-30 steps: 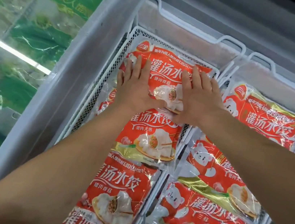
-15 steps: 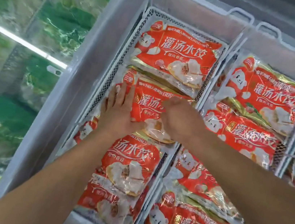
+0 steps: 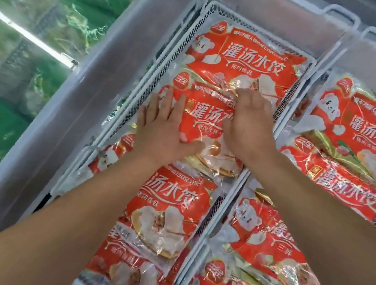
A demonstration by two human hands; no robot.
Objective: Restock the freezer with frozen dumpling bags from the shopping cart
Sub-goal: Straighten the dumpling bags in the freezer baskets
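Red frozen dumpling bags lie overlapping in a white wire basket [image 3: 171,50] inside the open chest freezer. My left hand [image 3: 162,126] presses flat, fingers straight, on the left part of the second bag from the far end [image 3: 200,117]. My right hand [image 3: 248,119] is on the same bag's right side, its fingers curled down over the bag's upper edge where it meets the far bag [image 3: 249,61]. Another bag [image 3: 169,202] lies nearer to me, partly under my left forearm. The shopping cart is out of view.
A second wire basket on the right [image 3: 322,72] holds more red dumpling bags [image 3: 363,128]. The freezer's grey rim [image 3: 91,104] runs along the left. Beyond it, a glass-lidded freezer holds green packages [image 3: 4,116]. White basket handles [image 3: 340,14] stick up at the far wall.
Both hands came back from the far bag to the second bag. The left hand stays flat on it, while the right hand's fingers have curled over its top edge.
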